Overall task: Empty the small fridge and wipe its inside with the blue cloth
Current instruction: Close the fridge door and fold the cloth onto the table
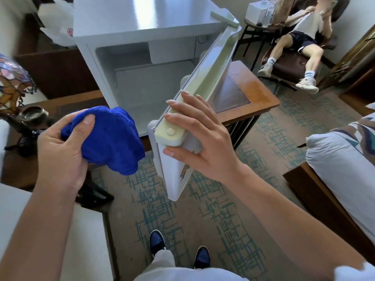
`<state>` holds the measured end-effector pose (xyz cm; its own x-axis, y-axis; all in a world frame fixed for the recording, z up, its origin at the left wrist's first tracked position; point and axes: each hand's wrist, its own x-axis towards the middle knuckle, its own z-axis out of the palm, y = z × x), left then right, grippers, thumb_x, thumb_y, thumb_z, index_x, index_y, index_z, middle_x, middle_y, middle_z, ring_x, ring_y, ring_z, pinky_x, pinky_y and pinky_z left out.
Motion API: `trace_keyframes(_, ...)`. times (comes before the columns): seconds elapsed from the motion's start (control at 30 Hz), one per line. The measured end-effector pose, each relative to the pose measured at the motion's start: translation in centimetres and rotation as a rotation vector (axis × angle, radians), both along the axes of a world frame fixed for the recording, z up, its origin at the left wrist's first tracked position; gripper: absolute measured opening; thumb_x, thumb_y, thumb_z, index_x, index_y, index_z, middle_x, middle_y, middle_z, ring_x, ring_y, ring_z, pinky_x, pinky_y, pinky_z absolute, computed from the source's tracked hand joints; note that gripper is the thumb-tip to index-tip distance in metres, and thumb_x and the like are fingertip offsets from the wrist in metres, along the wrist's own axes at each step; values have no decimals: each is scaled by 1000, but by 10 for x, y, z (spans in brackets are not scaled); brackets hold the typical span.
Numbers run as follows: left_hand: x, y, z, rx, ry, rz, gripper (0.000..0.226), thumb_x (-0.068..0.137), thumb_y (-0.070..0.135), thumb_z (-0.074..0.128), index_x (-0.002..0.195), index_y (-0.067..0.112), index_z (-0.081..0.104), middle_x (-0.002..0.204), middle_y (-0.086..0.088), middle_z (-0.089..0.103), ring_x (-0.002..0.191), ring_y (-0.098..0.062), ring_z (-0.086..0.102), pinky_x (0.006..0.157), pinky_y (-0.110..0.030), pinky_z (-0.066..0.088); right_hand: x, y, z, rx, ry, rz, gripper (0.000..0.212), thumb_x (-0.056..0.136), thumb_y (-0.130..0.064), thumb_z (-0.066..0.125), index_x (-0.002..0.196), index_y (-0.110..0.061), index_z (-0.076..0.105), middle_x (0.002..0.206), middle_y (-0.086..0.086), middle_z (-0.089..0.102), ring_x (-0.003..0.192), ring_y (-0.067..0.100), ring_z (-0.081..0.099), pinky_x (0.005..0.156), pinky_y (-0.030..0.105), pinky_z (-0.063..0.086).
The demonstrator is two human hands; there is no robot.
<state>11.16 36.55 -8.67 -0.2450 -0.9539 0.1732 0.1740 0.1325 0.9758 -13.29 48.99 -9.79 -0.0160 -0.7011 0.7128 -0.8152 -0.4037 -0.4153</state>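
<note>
Beyond the left hand (60,147), on its outer side, a stained-glass lamp (14,84) stands above a dark metal bowl (33,114). That hand is closed round the bunched blue cloth (113,138), thumb pressed on top, with most of the cloth spilling out to the hand's inner side. Above and ahead of the cloth, between the two hands, the small fridge (142,37) stands open on a wooden table (253,92); what shows of its white inside looks bare. The fridge door (203,78) swings out toward the right hand (200,136), which grips the door's near top corner: fingers curled over the pale upper edge, thumb on the door's outer face. Below the hands, two blue shoes (178,250) stand on the patterned carpet (203,209). Far beyond the right hand, another person (300,43) lies slouched in a dark chair (284,63), and off to its outer side lies a white pillow (334,159).
</note>
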Motion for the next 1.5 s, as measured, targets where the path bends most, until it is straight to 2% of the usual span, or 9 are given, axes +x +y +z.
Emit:
trace_keyframes(0.1, 11, -12, -2, 12, -13, 14, 14, 88, 40, 70, 99, 37, 78, 104, 10, 77, 107, -18, 71, 97, -54, 57, 7, -15, 0, 2, 10, 12, 50, 88, -31, 83, 125, 1, 70, 141, 20, 62, 144, 42, 47, 118, 62, 36)
trace_keyframes(0.27, 24, -29, -4, -1, -11, 29, 24, 100, 22, 61, 97, 38, 79, 100, 13, 78, 104, -12, 71, 93, -32, 60, 18, -43, 1, -4, 34, 14, 49, 89, -31, 81, 125, 0, 71, 140, 19, 63, 142, 42, 49, 118, 63, 34)
trace_keyframes(0.37, 32, -38, -3, 0, 3, 38, 25, 99, 22, 62, 95, 39, 79, 98, 14, 78, 102, -10, 71, 90, -27, 60, 25, -59, 0, -8, 35, 8, 47, 89, -30, 82, 124, 0, 71, 139, 18, 64, 141, 41, 51, 119, 64, 34)
trace_keyframes(0.53, 48, -58, -6, 6, 14, 55, 18, 97, 26, 65, 97, 37, 79, 101, 13, 77, 106, -16, 70, 91, -29, 60, 35, -82, 0, -3, 37, -15, 45, 90, -25, 82, 126, -1, 71, 140, 18, 64, 142, 41, 50, 118, 64, 33)
trace_keyframes(0.7, 57, -70, -3, -7, 43, 42, 21, 95, 26, 64, 95, 40, 79, 99, 15, 77, 101, -7, 71, 90, -23, 59, 42, -99, 2, 7, 69, -49, 42, 93, -25, 78, 128, -3, 70, 143, 16, 63, 144, 39, 48, 120, 64, 32)
trace_keyframes(0.9, 62, -82, -7, -5, 76, 38, 36, 102, 13, 59, 91, 40, 80, 94, 16, 77, 96, -3, 71, 88, -21, 58, 50, -119, 3, 25, 101, -94, 44, 95, -27, 75, 132, -4, 68, 145, 16, 61, 145, 38, 47, 121, 63, 32)
trace_keyframes(1.13, 69, -91, -12, 15, 89, 14, 27, 100, 18, 61, 94, 37, 80, 96, 14, 77, 99, -5, 70, 90, -22, 57, 65, -157, -7, -17, 84, -172, 44, 95, -28, 76, 133, -6, 67, 145, 13, 62, 146, 38, 46, 121, 61, 32)
trace_keyframes(1.27, 74, -90, -18, -19, 8, 40, 15, 94, 30, 66, 102, 36, 77, 100, 12, 77, 103, -13, 71, 90, -27, 58, 72, -181, -9, -46, 74, -212, 43, 97, -29, 74, 134, -8, 67, 146, 11, 61, 147, 37, 45, 121, 60, 32)
trace_keyframes(1.5, 78, -86, -24, -82, -145, 82, 16, 94, 30, 68, 109, 31, 74, 98, 18, 77, 103, -13, 71, 88, -27, 59, 77, -214, -12, -74, 142, -279, 42, 101, -27, 65, 140, -10, 63, 150, 9, 58, 149, 35, 42, 122, 56, 30)
